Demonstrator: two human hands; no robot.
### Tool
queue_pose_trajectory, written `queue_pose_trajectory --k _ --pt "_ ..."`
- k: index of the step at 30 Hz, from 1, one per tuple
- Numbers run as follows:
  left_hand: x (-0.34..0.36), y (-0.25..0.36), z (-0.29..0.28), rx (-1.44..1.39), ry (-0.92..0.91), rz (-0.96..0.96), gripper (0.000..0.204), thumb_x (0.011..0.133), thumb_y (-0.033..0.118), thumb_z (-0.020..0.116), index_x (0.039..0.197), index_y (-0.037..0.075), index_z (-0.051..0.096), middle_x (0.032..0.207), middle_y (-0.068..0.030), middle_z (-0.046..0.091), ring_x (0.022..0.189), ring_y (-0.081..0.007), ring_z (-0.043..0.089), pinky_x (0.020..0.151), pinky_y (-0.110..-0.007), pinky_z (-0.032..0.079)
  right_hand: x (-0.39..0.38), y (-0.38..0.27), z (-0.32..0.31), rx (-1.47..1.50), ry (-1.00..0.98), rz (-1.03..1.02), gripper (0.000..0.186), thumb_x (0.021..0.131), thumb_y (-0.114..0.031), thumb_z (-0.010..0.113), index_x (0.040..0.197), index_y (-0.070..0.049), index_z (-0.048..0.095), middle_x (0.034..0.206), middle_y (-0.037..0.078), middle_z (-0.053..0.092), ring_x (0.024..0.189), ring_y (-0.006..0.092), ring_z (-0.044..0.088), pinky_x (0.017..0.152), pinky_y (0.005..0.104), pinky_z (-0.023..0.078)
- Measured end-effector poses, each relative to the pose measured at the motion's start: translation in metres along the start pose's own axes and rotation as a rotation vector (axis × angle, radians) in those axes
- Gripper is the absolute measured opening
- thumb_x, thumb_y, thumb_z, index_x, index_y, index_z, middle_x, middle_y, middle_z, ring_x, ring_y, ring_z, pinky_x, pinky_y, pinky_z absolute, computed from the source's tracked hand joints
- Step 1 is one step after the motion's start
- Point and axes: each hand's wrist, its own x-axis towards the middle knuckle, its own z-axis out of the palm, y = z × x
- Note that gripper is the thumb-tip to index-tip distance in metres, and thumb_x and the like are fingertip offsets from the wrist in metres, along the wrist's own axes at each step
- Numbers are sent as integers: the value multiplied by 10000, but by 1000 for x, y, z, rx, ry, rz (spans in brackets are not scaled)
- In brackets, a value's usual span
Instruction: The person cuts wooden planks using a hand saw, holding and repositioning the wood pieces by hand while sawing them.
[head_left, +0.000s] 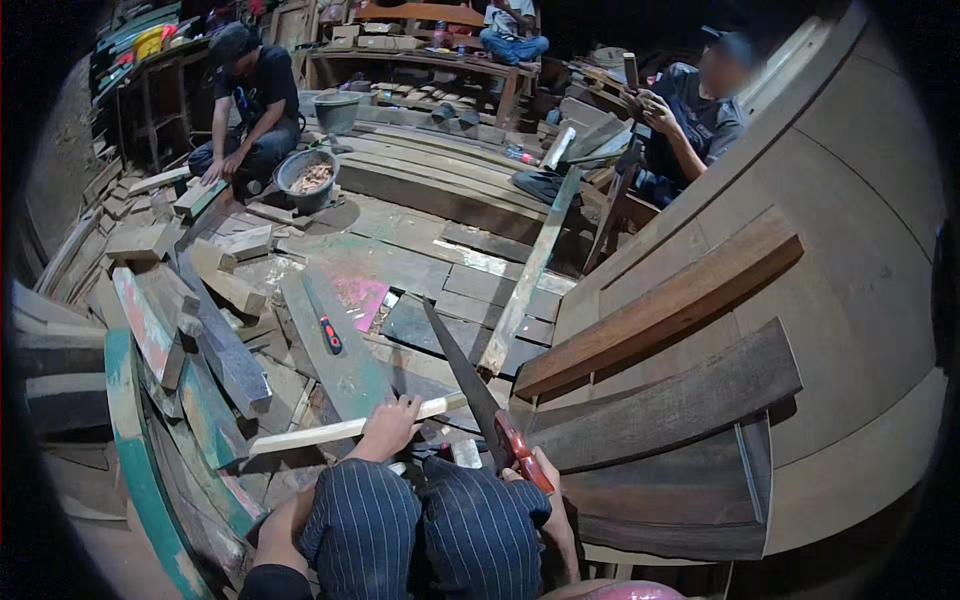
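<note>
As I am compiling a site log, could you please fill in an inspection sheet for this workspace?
Surface: board floor, uneven, with gaps between some boards.
Items in hand: pale wood strip, held slantwise; hand saw, its blade across the strip's right end, contact unclear.
Clutter: piled wood pieces at left; a red-and-black-handled tool on a green-stained board; a bucket of wood scraps farther off.
Grips: left grip closed on the strip; right grip closed on the saw's reddish handle.
Cables: nothing seen.
Surroundings: one seated person at far left, another at right, a third on a bench behind.
</note>
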Motion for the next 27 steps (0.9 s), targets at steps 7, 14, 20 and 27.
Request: queue_pose_trajectory --k 7,14,20,27 --pt "2 0 -3 -9 -56 -25 509 813 238 724 1220 25 504 956 -166 619 888 -355 656 720 -455 542 4 6 0 -37 -8 -21 259 881 -173 730 903 -46 505 754 -6 474 689 66 437 626 245 391" --pt "0 -4 1 4 -25 3 486 818 231 712 1197 13 500 956 -173 615 891 -345 657 727 -434 543 3 4 0 -26 -12 -7 264 877 -164 732 896 -44 498 747 -3 477 685 69 441 622 245 388" --pt "0 0 -5 2 -80 -26 485 831 241 703 1207 16 495 975 -170 613 905 -343 650 745 -440 532 1 -2 2 -47 -7 -26 255 881 -161 727 899 -43 502 752 -2 483 684 69 445 620 244 390" --pt "0 -3 1 40 -2 14 483 816 270 728 1173 23 514 949 -157 633 893 -327 664 724 -428 546 1 1 2 56 12 19 260 875 -168 737 904 -42 511 755 -2 489 681 69 448 618 245 390"
